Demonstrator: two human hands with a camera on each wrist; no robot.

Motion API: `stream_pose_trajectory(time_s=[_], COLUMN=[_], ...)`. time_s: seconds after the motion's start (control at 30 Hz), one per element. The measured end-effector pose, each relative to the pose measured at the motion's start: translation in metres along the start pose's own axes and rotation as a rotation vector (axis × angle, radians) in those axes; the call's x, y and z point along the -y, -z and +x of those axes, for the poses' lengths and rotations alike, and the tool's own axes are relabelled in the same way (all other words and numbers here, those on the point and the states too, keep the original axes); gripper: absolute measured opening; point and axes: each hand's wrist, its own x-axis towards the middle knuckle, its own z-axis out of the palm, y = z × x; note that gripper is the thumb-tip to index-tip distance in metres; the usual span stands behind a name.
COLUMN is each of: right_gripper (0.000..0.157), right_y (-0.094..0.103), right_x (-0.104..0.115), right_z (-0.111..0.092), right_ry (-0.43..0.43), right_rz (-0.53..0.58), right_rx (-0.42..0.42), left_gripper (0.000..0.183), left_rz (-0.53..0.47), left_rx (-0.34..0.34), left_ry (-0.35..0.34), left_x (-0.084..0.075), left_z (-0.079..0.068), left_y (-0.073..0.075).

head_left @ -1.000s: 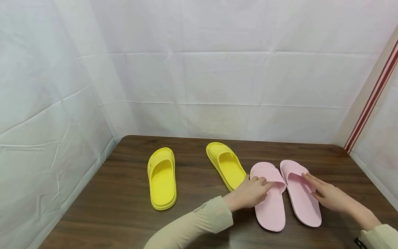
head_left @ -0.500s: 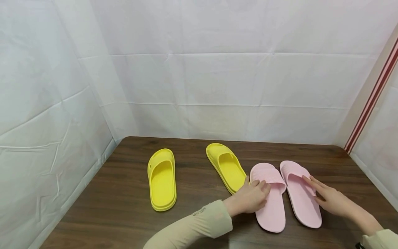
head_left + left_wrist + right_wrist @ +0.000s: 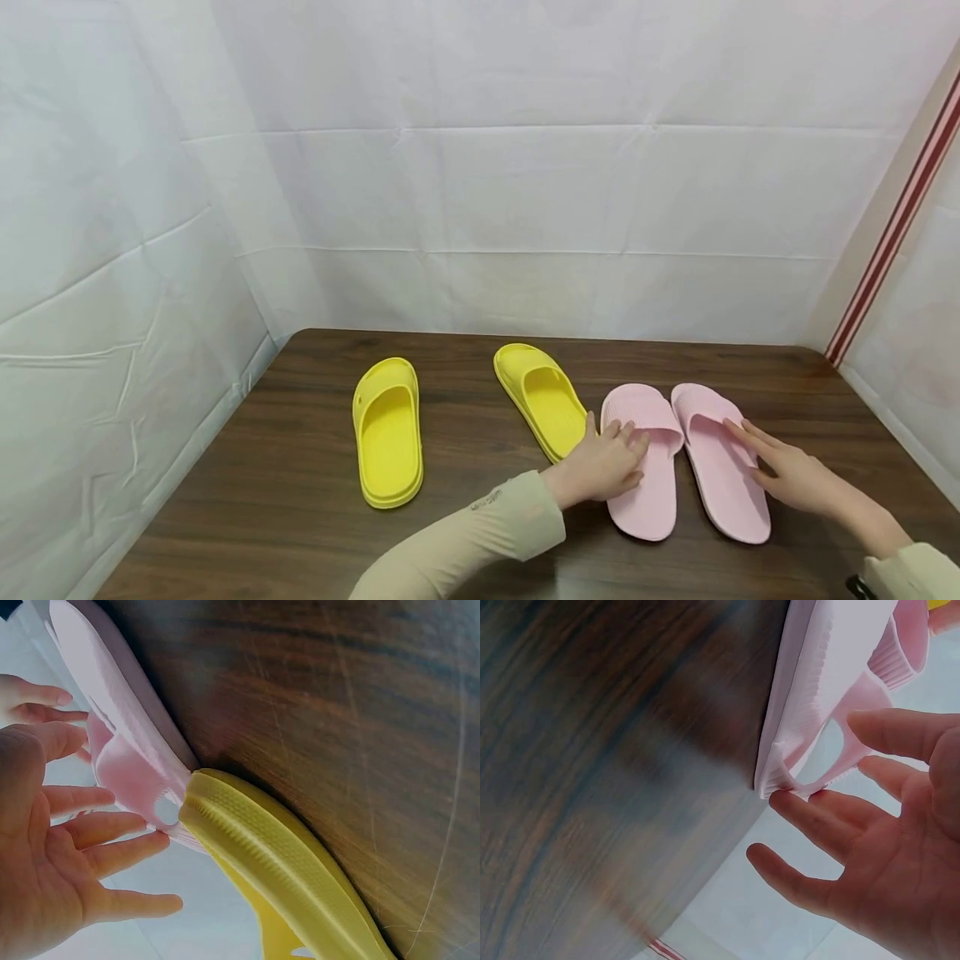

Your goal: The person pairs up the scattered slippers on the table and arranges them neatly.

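Note:
A pair of pink slippers lies side by side on the dark wooden table, toes pointing away, fronts close together. My left hand [image 3: 600, 463] is over the left pink slipper [image 3: 649, 507], fingers spread and mostly straight at its ribbed strap. In the left wrist view those fingers [image 3: 124, 825] reach beside the strap, gripping nothing. At the outer side of the right pink slipper [image 3: 731, 500], my right hand [image 3: 798, 477] has its fingertips right at the strap edge. The right wrist view shows its fingers [image 3: 810, 817] extended and apart.
One yellow slipper [image 3: 551, 404] slants just left of the pink pair, its heel partly behind my left hand. Another yellow slipper [image 3: 388, 446] stands alone farther left on the table [image 3: 270, 500]. White sheeting [image 3: 465, 192] hangs behind and at both sides.
My left fingers have loosened and straightened at the strap. The left pink slipper has shifted slightly away from me, nearly level with the right one. My right hand has hardly moved.

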Motion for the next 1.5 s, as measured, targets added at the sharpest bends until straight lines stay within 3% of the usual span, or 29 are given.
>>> stream_pose_trajectory(time_s=[0.33,0.57,0.8,1.5], right_gripper=[0.070,0.070,0.071,0.071], right_y=[0.000,-0.001,0.003,0.004], right_x=[0.001,0.003,0.004,0.013], right_z=[0.009,0.015,0.021,0.030], right_ry=[-0.020,-0.038,-0.089,-0.131], right_rz=[-0.004,-0.020,-0.061,-0.057], right_rx=[0.008,0.020,0.066,0.097], left_gripper=[0.049,0.048,0.048,0.044], left_rz=[-0.010,-0.085,-0.177,-0.216], left_rx=[0.010,0.068,0.084,0.103], left_ry=[0.037,0.077,0.076,0.082], left_x=[0.002,0.006,0.010,0.012], left_z=[0.013,0.021,0.028,0.027], left_y=[-0.004,-0.005,-0.010,-0.010])
